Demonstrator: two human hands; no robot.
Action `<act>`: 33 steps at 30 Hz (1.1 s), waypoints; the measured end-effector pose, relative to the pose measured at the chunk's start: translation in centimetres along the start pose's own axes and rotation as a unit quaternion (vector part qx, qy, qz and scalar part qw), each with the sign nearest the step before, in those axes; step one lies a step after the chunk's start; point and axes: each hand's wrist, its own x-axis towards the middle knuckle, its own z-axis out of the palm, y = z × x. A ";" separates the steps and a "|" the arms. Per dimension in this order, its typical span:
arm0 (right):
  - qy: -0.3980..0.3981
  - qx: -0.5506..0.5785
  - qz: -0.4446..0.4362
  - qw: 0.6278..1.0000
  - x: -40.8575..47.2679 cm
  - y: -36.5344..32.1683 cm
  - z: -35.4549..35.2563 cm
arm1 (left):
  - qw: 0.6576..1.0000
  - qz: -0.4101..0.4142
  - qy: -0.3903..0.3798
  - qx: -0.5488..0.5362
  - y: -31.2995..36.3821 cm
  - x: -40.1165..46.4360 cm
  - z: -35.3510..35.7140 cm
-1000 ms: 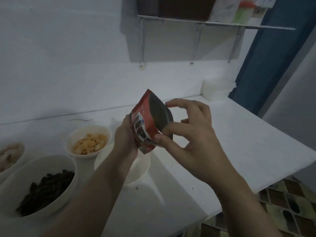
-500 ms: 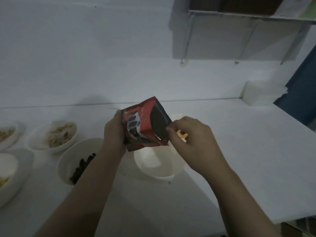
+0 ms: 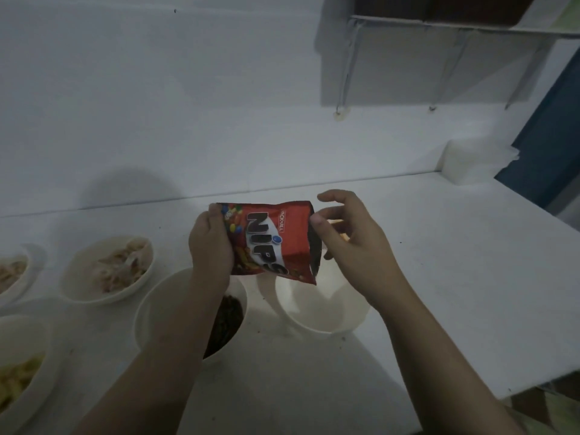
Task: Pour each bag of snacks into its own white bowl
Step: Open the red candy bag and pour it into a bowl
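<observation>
Left hand [image 3: 211, 246] gripping red snack bag [image 3: 276, 243] by its left edge, above empty white bowl [image 3: 323, 312] mid-bench [image 3: 455, 277]. Right hand [image 3: 354, 246] pinching bag's open right end, other fingers loosely spread.

white table [image 3: 439, 277], wall shelf [image 3: 455, 23], white container [image 3: 470, 161] by blue door [image 3: 552, 142].

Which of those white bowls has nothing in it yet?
The white bowl right under the red snack bag, farthest to the right, looks empty. The dark-snack bowl and the bowls left of it already hold snacks.
</observation>
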 end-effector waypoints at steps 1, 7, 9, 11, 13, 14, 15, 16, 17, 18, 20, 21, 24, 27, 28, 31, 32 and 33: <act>0.009 -0.008 0.001 1.000 0.1 0.2 0.2 | 1.000 0.005 -0.005 0.006 -0.1 0.1 0.1; 0.083 -0.060 0.002 0.995 0.1 1.1 1.0 | 0.998 0.007 -0.048 0.042 0.0 0.2 0.7; 0.107 -0.095 0.002 0.990 0.0 1.5 1.2 | 0.997 0.014 -0.059 0.045 0.0 0.0 0.8; 0.126 -0.106 0.009 0.986 -0.2 1.9 1.5 | 0.996 0.027 -0.066 0.047 -0.1 0.0 0.9; 0.128 -0.117 0.022 0.985 -0.5 2.3 1.7 | 0.995 0.046 -0.072 0.053 -0.2 0.0 0.9; 0.125 -0.123 0.030 0.984 -0.7 2.4 1.7 | 0.994 0.055 -0.074 0.055 -0.3 0.1 0.8; 0.126 -0.125 0.034 0.983 -0.8 2.5 1.8 | 0.993 0.062 -0.078 0.056 -0.3 0.1 0.8; 0.130 -0.126 0.039 0.983 -0.9 2.7 1.8 | 0.993 0.067 -0.084 0.054 -0.4 0.2 0.8; 0.134 -0.128 0.045 0.982 -1.0 2.8 1.8 | 0.992 0.071 -0.089 0.051 -0.4 0.3 0.9; 0.135 -0.132 0.053 0.980 -1.1 2.8 1.7 | 0.992 0.075 -0.092 0.047 -0.5 0.3 0.9; 0.142 -0.132 0.064 0.979 -1.1 2.9 1.6 | 0.991 0.080 -0.096 0.042 -0.5 0.3 1.1; 0.145 -0.131 0.067 0.978 -1.0 3.0 1.6 | 0.991 0.081 -0.097 0.041 -0.4 0.4 1.2; 0.138 -0.148 0.060 0.978 -0.8 2.8 1.4 | 0.990 0.090 -0.093 0.045 -0.3 0.5 1.3; 0.109 -0.190 0.045 0.975 -0.9 2.8 1.5 | 0.989 0.107 -0.088 0.045 -0.3 0.6 1.1; 0.109 -0.199 0.045 0.973 -0.9 2.8 1.5 | 0.989 0.110 -0.088 0.045 -0.3 0.6 1.1; 0.111 -0.217 0.044 0.969 -1.1 2.9 1.5 | 0.988 0.114 -0.090 0.050 -0.3 0.5 1.1; 0.114 -0.218 0.043 0.968 -1.1 3.0 1.5 | 0.988 0.114 -0.089 0.054 -0.2 0.4 1.1; 0.117 -0.219 0.041 0.968 -1.1 3.1 1.5 | 0.988 0.114 -0.089 0.056 -0.2 0.4 1.2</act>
